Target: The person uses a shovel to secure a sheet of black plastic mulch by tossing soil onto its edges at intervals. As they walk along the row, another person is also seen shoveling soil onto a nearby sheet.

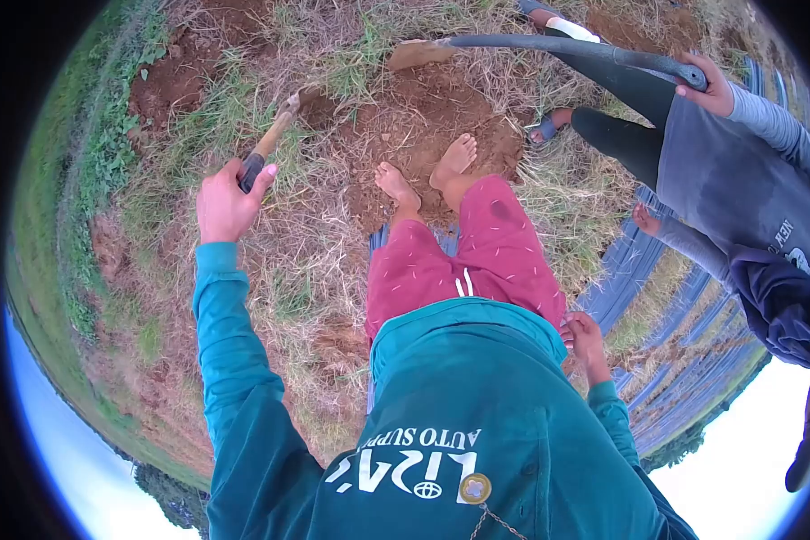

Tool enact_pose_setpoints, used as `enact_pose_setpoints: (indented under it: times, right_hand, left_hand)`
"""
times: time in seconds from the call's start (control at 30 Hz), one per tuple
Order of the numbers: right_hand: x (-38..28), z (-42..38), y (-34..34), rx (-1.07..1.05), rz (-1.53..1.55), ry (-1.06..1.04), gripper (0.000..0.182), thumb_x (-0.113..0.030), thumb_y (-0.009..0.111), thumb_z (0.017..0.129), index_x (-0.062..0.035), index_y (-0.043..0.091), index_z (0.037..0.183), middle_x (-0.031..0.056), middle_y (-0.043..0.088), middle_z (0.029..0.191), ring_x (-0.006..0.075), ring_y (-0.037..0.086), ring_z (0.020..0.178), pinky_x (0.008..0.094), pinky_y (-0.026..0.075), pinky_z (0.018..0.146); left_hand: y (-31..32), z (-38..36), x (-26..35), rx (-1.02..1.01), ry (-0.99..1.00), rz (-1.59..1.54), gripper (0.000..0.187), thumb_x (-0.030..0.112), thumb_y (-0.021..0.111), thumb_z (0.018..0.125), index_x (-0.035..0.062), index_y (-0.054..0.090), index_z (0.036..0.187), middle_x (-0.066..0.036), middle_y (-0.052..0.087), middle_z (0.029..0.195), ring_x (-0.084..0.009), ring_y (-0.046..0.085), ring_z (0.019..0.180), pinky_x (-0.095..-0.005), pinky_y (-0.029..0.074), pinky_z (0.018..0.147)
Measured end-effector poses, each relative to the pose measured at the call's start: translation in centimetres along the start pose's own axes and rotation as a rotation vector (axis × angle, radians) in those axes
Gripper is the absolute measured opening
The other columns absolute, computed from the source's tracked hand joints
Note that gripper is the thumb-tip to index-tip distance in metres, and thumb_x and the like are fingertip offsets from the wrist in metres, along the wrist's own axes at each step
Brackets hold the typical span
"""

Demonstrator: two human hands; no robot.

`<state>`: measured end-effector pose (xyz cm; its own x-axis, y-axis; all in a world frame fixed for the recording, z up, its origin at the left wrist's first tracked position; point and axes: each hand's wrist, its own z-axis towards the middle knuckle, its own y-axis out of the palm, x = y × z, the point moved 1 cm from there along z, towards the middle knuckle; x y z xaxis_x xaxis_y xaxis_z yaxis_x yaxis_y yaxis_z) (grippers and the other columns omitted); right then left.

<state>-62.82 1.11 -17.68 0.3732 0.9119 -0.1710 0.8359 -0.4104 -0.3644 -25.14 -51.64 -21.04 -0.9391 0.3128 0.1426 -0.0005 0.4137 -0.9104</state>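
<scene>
My left hand (231, 202) is closed round the black grip of a hoe (270, 139) with a wooden shaft. Its soil-coloured head lies over the dry grass ahead of the hand. By the right side of my maroon shorts (504, 247) hangs my right hand (587, 340), fingers loosely bent and apart against the cloth, with no tool showing in it. My bare feet (459, 155) stand on a patch of loose brown soil (414, 112).
On the right, a person in a grey shirt (715, 162) grips another hoe (558, 43), its long dark handle reaching across the soil ahead of me. Strips of dark plastic sheeting (625, 261) run along the ground at right. Dry grass (306, 225) and green weeds (81, 180) cover the left.
</scene>
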Motion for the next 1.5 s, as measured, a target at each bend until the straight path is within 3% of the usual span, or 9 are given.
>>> enact_pose_setpoints:
  times: [0.4, 0.53, 0.63, 0.9, 1.07, 1.27, 1.33, 1.43, 1.5]
  right_hand:
    - [-7.8, 7.6, 4.3, 0.132, 0.156, -0.219, 0.016, -0.021, 0.054, 0.099, -0.0052, 0.059, 0.098, 0.0056, 0.061, 0.073, 0.0119, 0.060, 0.063, 0.0269, 0.049, 0.055]
    - [-9.9, -0.5, 13.6, -0.083, -0.912, -0.294, 0.033, -0.033, 0.056, 0.097, -0.0020, 0.061, 0.085, 0.0199, 0.064, 0.074, 0.0377, 0.064, 0.068, 0.0447, 0.049, 0.062]
    - [-5.3, -1.7, 19.3, 0.000, -0.734, -0.401, 0.034, -0.032, 0.056, 0.095, -0.0020, 0.062, 0.083, 0.0241, 0.063, 0.078, 0.0474, 0.060, 0.075, 0.0514, 0.048, 0.069]
    - [5.9, -7.8, 41.4, 0.245, -0.131, -0.509, 0.032, -0.021, 0.058, 0.096, 0.0023, 0.053, 0.074, 0.0241, 0.051, 0.065, 0.0411, 0.049, 0.058, 0.0445, 0.039, 0.056]
    - [19.4, -16.1, 55.3, 0.684, 0.522, -0.111, 0.033, -0.024, 0.056, 0.099, -0.0018, 0.055, 0.074, 0.0028, 0.055, 0.063, 0.0093, 0.052, 0.056, 0.0300, 0.041, 0.051]
    - [41.5, -18.5, 75.9, 0.724, 1.195, 0.352, 0.023, -0.020, 0.058, 0.096, -0.0047, 0.057, 0.078, 0.0035, 0.055, 0.063, 0.0144, 0.052, 0.050, 0.0315, 0.043, 0.043]
    - [46.7, -20.1, 85.5, 0.630, 1.501, 0.525, 0.018, -0.015, 0.056, 0.093, -0.0044, 0.059, 0.080, 0.0057, 0.056, 0.064, 0.0164, 0.053, 0.050, 0.0325, 0.043, 0.041]
    - [47.5, -23.5, 94.1, 0.577, 1.674, 0.619, 0.015, -0.014, 0.054, 0.092, -0.0043, 0.061, 0.083, 0.0053, 0.057, 0.065, 0.0162, 0.054, 0.051, 0.0322, 0.045, 0.043]
    - [47.4, -24.7, 98.1, 0.592, 1.670, 0.588, 0.014, -0.013, 0.053, 0.091, -0.0043, 0.062, 0.084, 0.0050, 0.058, 0.066, 0.0160, 0.055, 0.051, 0.0321, 0.046, 0.044]
  left_hand:
    - [1.7, -2.4, -5.1, 0.154, -0.092, 0.025, 0.041, 0.043, 0.062, 0.089, 0.0055, 0.062, 0.073, -0.016, 0.058, 0.060, -0.0375, 0.059, 0.057, -0.0475, 0.043, 0.055]
    - [-0.3, 1.6, -5.8, 0.159, -0.031, 0.067, 0.038, 0.037, 0.062, 0.088, 0.0036, 0.059, 0.072, -0.019, 0.058, 0.063, -0.0404, 0.058, 0.061, -0.0491, 0.042, 0.057]
    - [-2.5, 6.0, -7.4, 0.175, 0.013, 0.090, 0.041, 0.042, 0.060, 0.089, 0.0031, 0.063, 0.075, -0.020, 0.062, 0.070, -0.0411, 0.061, 0.069, -0.0494, 0.045, 0.064]
    - [-6.5, 13.8, -13.7, 0.275, 0.182, 0.132, 0.055, 0.056, 0.053, 0.090, 0.0055, 0.074, 0.097, -0.024, 0.069, 0.097, -0.0417, 0.065, 0.094, -0.0471, 0.049, 0.084]
    - [-4.7, 8.7, -13.1, 0.317, 0.276, 0.149, 0.066, 0.065, 0.049, 0.088, 0.0068, 0.074, 0.106, -0.021, 0.069, 0.108, -0.0394, 0.064, 0.103, -0.0477, 0.049, 0.090]
    - [0.8, -2.8, -4.7, 0.207, 0.525, 0.073, 0.080, 0.074, 0.047, 0.085, -0.0006, 0.071, 0.100, -0.025, 0.069, 0.100, -0.0404, 0.066, 0.098, -0.0499, 0.050, 0.085]
    - [4.5, -6.3, -3.8, 0.121, 0.797, 0.166, 0.065, 0.059, 0.067, 0.081, -0.0050, 0.069, 0.093, -0.022, 0.071, 0.087, -0.0355, 0.070, 0.079, -0.0458, 0.054, 0.071]
    - [12.8, -9.8, -5.8, -0.698, 0.613, -0.235, 0.037, 0.029, 0.078, 0.081, -0.0017, 0.059, 0.069, -0.009, 0.058, 0.055, -0.0170, 0.056, 0.042, -0.0317, 0.045, 0.042]
    - [16.5, -15.4, -8.5, -0.846, 0.455, -0.366, 0.034, 0.023, 0.076, 0.083, 0.0048, 0.053, 0.066, -0.005, 0.051, 0.052, -0.0170, 0.051, 0.041, -0.0315, 0.043, 0.041]
